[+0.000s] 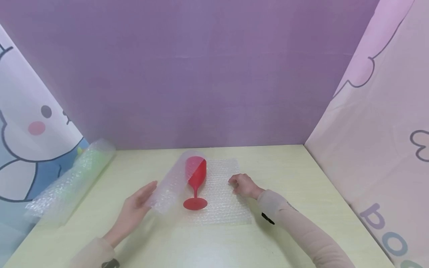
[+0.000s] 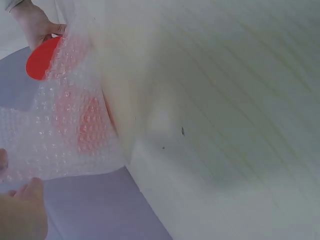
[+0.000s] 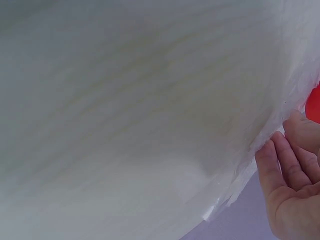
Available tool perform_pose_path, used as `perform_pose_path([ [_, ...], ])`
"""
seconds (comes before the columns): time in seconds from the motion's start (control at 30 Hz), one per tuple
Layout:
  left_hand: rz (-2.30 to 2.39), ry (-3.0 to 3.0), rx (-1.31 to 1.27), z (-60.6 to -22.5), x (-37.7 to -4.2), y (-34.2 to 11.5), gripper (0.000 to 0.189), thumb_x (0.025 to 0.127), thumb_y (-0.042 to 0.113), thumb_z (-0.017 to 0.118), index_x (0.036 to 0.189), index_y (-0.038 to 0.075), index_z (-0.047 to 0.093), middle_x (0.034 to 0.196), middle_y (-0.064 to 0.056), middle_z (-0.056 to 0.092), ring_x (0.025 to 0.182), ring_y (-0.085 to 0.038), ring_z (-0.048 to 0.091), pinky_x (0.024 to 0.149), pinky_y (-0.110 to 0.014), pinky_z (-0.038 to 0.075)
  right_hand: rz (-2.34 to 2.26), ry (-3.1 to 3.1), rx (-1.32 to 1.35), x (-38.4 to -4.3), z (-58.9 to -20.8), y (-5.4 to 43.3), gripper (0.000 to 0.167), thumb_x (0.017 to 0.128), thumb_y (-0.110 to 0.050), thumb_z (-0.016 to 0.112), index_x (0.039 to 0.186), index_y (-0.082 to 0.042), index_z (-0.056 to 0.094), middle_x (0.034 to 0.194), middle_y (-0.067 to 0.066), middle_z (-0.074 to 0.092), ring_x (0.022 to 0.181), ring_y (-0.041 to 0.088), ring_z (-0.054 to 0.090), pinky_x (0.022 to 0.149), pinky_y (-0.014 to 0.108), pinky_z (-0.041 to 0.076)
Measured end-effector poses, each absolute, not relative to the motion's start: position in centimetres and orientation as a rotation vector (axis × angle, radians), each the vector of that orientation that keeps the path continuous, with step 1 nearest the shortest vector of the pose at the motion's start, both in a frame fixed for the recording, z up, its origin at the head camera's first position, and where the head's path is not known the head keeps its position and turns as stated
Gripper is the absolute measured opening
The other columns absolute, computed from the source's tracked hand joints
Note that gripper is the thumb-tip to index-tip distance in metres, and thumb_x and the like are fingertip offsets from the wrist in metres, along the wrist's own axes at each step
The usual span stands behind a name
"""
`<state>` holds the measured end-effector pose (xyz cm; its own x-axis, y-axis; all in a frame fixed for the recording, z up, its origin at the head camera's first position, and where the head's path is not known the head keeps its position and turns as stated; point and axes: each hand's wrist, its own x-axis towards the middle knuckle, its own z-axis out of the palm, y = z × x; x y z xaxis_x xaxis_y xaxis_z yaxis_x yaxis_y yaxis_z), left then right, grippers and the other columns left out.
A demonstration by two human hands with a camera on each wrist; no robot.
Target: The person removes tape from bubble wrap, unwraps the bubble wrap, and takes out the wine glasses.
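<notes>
A red goblet (image 1: 195, 203) lies on a sheet of bubble wrap (image 1: 221, 208), its foot toward me. The sheet's left side is lifted and folded over part of the bowl, which shows pink through it. My left hand (image 1: 135, 204) holds this raised flap by its left edge; in the left wrist view its fingertips (image 2: 34, 190) are at the wrap's border. At the sheet's right edge, my right hand (image 1: 246, 185) pinches the wrap. The right wrist view shows that hand's thumb and fingers (image 3: 272, 165) along the edge, with a bit of red goblet (image 3: 313, 106) beyond.
A larger roll of bubble wrap (image 1: 78, 178) with something greenish inside lies at the table's left side. The pale wooden table (image 1: 285, 163) meets a purple back wall (image 1: 207, 74). Printed cloth panels (image 1: 378, 149) stand on both sides.
</notes>
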<state>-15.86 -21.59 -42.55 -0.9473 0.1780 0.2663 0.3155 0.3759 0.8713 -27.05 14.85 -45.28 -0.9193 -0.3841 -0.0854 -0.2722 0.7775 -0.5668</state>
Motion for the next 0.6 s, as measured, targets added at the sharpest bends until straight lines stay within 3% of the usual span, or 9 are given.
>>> perform_pose_path([
  [0.3,-1.479,-2.523,-0.408,-41.6,-15.3,-23.0,0.050,0.086,-0.008,0.050,0.134,0.003,0.044,0.135,-0.019,0.046,0.111,0.020,0.039,0.085,-0.003,0.041,-0.854,2.780,-0.491,-27.0,-45.3,14.7,0.037,0.071,0.004,0.072,0.108,-0.002,0.064,0.115,0.015,0.063,0.110,0.031,0.056,0.093,0.040,0.049],
  [0.53,-1.291,-2.633,-0.210,-41.3,-14.8,-24.4,0.042,0.093,0.024,0.053,0.133,0.012,0.048,0.136,-0.011,0.048,0.103,0.027,0.035,0.079,-0.003,0.043,-0.846,2.783,-0.490,-26.9,-45.2,14.6,0.038,0.072,0.005,0.071,0.108,-0.002,0.064,0.115,0.015,0.063,0.110,0.031,0.056,0.092,0.040,0.049],
  [0.6,-1.276,-2.651,-0.175,-41.3,-14.8,-24.8,0.042,0.093,0.026,0.053,0.132,0.012,0.049,0.135,-0.011,0.049,0.101,0.026,0.037,0.079,-0.005,0.045,-0.846,2.784,-0.494,-26.8,-45.1,14.5,0.038,0.072,0.005,0.071,0.108,-0.002,0.064,0.115,0.015,0.063,0.110,0.031,0.056,0.092,0.039,0.049],
])
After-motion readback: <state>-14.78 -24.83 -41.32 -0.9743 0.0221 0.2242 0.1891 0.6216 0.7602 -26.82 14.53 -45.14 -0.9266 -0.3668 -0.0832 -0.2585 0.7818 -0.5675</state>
